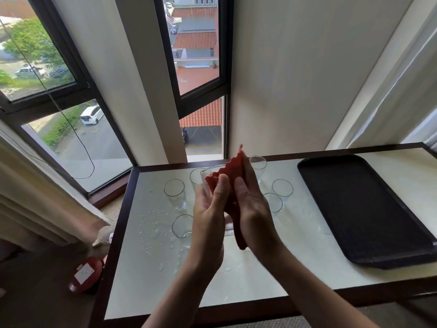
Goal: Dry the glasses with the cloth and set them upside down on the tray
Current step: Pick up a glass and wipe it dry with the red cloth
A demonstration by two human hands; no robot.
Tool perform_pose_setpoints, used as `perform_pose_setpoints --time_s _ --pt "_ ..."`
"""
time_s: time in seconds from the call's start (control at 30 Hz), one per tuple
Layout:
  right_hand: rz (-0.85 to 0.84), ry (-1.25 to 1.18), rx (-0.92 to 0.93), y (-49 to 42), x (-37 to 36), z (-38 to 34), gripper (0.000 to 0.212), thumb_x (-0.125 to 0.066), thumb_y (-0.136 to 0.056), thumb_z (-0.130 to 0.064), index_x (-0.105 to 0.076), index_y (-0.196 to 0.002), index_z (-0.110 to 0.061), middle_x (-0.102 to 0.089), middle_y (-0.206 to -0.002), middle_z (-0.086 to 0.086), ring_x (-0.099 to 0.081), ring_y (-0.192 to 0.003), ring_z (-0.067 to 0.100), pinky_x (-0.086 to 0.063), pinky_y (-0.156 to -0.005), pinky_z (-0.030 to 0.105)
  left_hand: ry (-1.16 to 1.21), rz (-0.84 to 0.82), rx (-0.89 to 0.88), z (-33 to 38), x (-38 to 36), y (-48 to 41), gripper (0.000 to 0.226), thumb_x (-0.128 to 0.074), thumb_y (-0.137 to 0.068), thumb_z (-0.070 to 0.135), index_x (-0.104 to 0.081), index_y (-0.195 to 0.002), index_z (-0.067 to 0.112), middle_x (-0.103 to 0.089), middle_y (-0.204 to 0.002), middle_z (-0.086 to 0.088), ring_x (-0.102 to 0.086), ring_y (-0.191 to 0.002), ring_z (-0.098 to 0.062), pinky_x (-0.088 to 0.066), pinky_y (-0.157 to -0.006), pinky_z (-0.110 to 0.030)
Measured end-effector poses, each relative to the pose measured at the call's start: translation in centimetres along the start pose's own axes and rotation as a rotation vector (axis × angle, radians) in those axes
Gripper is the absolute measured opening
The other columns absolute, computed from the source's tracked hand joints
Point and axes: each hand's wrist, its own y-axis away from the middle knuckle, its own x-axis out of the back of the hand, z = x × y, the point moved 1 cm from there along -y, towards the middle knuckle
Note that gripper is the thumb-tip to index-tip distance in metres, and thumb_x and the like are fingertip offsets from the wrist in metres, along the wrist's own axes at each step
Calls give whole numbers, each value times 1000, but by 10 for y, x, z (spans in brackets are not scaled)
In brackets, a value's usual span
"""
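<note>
My left hand (210, 209) grips a clear glass (207, 177) held above the table, with its thumb over the red cloth (230, 172). My right hand (250, 207) presses the cloth against the glass from the right side. The cloth wraps most of the glass, so only the rim and a bit of the base show. Several other clear glasses stand upright on the table: one (175, 194) at the left, one (182, 227) nearer me, and others such as a glass (282, 189) to the right of my hands. The dark tray (364, 209) lies at the right with nothing on it.
The white table top (272, 263) has a dark wooden rim and water drops (153, 228) on its left part. Windows and a wall stand behind it. A curtain hangs at the left, and a red object (86, 275) lies on the floor.
</note>
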Motion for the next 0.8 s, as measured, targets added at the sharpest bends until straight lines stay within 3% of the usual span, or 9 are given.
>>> perform_pose_setpoints --time_s 0.1,0.2,0.3,0.37,0.43,0.5,0.57,0.7,0.8 --pt "-3 -31 -43 -9 -1 -1 52 -39 -94 -47 -32 -145 -53 -59 -138 -7 -61 -123 15 -51 -103 45 -2 -1 -15 -1 2 2 45 -56 -86 50 -61 -121 22 -73 -117 -4 -69 -114 -19 -59 -77 -27" --pt "31 -87 -129 -13 -2 -5 50 -40 -95 -48 -46 -143 -38 -67 -128 0 -66 -115 19 -53 -100 46 -14 -1 3 -2 3 6 50 -57 -82 54 -58 -124 27 -74 -118 0 -71 -111 -22 -61 -84 -42" --pt "146 -197 -295 -23 5 -7 38 -37 -105 -42 -66 -121 -22 -74 -108 10 -71 -102 28 -52 -99 53 0 3 51 -5 3 13 51 -64 -84 50 -58 -127 23 -74 -116 -3 -72 -108 -24 -63 -77 -38" --pt "129 -158 -258 -15 3 -6 43 -37 -102 -50 -61 -129 -27 -73 -114 6 -71 -104 23 -52 -98 52 21 22 80 -5 3 14 51 -66 -87 51 -62 -126 19 -74 -118 -8 -71 -111 -25 -62 -78 -36" --pt "61 35 -73 7 -6 -5 58 -40 -93 -61 -40 -146 -39 -62 -133 -6 -63 -118 11 -52 -100 44 40 51 71 -5 5 11 54 -65 -87 50 -63 -127 13 -74 -116 -12 -71 -109 -25 -60 -77 -32" --pt "31 180 66 25 -12 -4 68 -44 -90 -58 -26 -153 -40 -43 -150 -17 -45 -134 -2 -42 -109 26 116 98 65 -4 8 9 58 -67 -88 46 -55 -129 7 -74 -109 -11 -72 -105 -23 -59 -77 -27" --pt "15 202 145 27 -12 -1 66 -46 -93 -51 -25 -153 -38 -36 -153 -24 -38 -137 -7 -38 -109 19 111 108 43 -4 10 10 61 -65 -87 50 -51 -129 8 -75 -110 -12 -73 -104 -21 -59 -79 -25" --pt "43 1 -105 -1 -1 -4 61 -39 -91 -63 -42 -146 -35 -67 -124 -9 -68 -107 10 -56 -94 44 -59 15 18 -5 7 15 50 -43 -97 55 -60 -126 18 -75 -112 -12 -74 -102 -26 -61 -76 -30" --pt "64 -45 -188 -1 0 -5 64 -35 -88 -65 -46 -143 -33 -69 -122 -3 -68 -109 17 -55 -94 50 -79 4 50 -5 6 16 51 -45 -92 61 -64 -123 24 -74 -117 -7 -70 -111 -23 -59 -85 -39"
